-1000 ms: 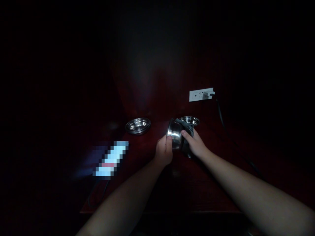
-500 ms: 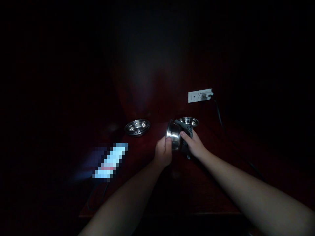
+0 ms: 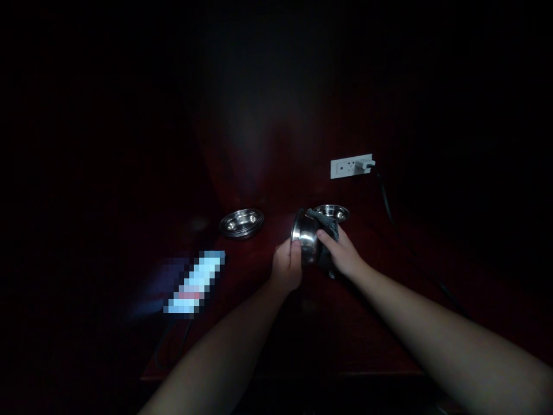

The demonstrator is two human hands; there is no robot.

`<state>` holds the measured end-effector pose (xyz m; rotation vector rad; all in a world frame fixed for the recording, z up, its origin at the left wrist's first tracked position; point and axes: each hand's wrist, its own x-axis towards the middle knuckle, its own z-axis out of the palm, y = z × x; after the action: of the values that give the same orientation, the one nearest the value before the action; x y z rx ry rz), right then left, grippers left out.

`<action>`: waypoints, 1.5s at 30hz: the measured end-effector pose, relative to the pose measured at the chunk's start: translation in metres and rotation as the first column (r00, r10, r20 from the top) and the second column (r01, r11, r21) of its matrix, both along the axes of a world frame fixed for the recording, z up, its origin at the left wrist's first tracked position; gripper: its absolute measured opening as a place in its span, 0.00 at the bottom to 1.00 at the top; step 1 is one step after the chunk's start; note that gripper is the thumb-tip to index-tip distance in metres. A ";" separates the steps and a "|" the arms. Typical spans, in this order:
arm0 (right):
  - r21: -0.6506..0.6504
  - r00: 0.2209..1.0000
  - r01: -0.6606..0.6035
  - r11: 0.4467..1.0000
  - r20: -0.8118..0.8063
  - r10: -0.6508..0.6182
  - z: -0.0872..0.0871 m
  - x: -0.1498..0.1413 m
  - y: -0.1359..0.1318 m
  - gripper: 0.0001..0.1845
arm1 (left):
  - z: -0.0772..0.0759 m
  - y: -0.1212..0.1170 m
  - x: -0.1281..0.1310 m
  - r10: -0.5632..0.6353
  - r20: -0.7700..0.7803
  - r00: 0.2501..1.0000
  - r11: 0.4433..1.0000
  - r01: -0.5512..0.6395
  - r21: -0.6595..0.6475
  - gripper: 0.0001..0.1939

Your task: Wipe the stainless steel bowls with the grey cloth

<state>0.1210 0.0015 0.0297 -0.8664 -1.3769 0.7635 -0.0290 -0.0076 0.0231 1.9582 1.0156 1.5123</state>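
Observation:
A shiny steel bowl (image 3: 307, 239) is held on its side above the dark red table, its rim turned to the left. My left hand (image 3: 287, 266) is closed on the rim side, thumb pressed to the outer wall. My right hand (image 3: 343, 252) grips a dark grey cloth (image 3: 329, 226) and presses it against the bowl's base; most of its fingers are hidden behind the cloth. Behind the right hand another steel bowl (image 3: 332, 212) sits on the table, partly covered by the cloth. To the left stands a stack of steel bowls (image 3: 242, 223).
A lit, pixelated rectangular screen (image 3: 195, 285) lies at the left, with a thin cable below it. On the back wall, a white socket plate (image 3: 351, 166) carries a plug, whose black cord (image 3: 385, 199) runs down to the right. The table's front edge (image 3: 302, 376) lies below my forearms. Surroundings are very dark.
Almost nothing differs. Both hands keep their hold on the bowl and cloth, and the view has shifted very slightly.

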 end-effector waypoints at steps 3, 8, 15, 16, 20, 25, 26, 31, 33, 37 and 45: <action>-0.003 1.000 -0.001 1.000 -0.002 0.001 0.000 0.000 0.000 0.26 | 0.000 0.000 0.000 0.016 -0.001 1.000 1.000 -0.016 -0.004 0.21; 0.010 1.000 0.003 1.000 0.012 -0.003 -0.001 0.001 0.001 0.27 | 0.001 0.000 0.001 0.007 0.006 1.000 1.000 -0.007 0.009 0.21; 0.018 1.000 -0.016 1.000 0.018 0.015 -0.002 0.003 0.002 0.27 | 0.001 0.001 0.001 0.031 -0.005 1.000 0.999 -0.030 0.026 0.20; 0.018 1.000 -0.019 1.000 0.014 0.019 -0.002 0.003 0.001 0.27 | 0.001 0.001 0.001 0.032 -0.005 0.999 0.999 -0.032 0.027 0.20; 0.015 1.000 -0.012 1.000 0.016 0.012 -0.001 0.003 0.001 0.27 | 0.001 0.001 0.001 0.024 -0.002 1.000 0.999 -0.024 0.041 0.19; 0.018 1.000 -0.009 1.000 0.019 0.009 0.001 0.002 -0.001 0.27 | -0.001 0.002 0.000 0.006 0.001 1.000 0.999 -0.006 0.045 0.20; 0.018 1.000 -0.012 1.000 0.018 0.011 0.001 0.002 -0.001 0.27 | -0.001 0.003 0.000 0.005 0.000 1.000 0.999 -0.005 0.047 0.20; 0.043 1.000 -0.005 0.999 0.014 0.004 -0.001 0.003 0.001 0.28 | 0.000 0.002 0.000 -0.003 0.003 1.000 0.998 0.003 0.066 0.21; 0.045 1.000 -0.001 0.999 0.005 0.001 -0.003 0.003 0.003 0.28 | 0.000 0.002 0.001 -0.006 0.007 1.000 0.998 0.005 0.069 0.21; 0.041 1.000 -0.023 0.999 0.000 0.023 -0.005 0.003 0.005 0.27 | -0.001 0.003 0.001 0.014 0.010 1.000 0.998 -0.014 0.068 0.21; 0.021 0.997 0.080 0.997 -0.007 -0.080 -0.001 0.003 0.007 0.16 | -0.001 0.003 0.000 0.040 -0.012 0.999 0.998 -0.039 0.057 0.20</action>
<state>0.1236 0.0082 0.0291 -0.8965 -1.3350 0.6877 -0.0287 -0.0048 0.0220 2.0008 1.0331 1.5675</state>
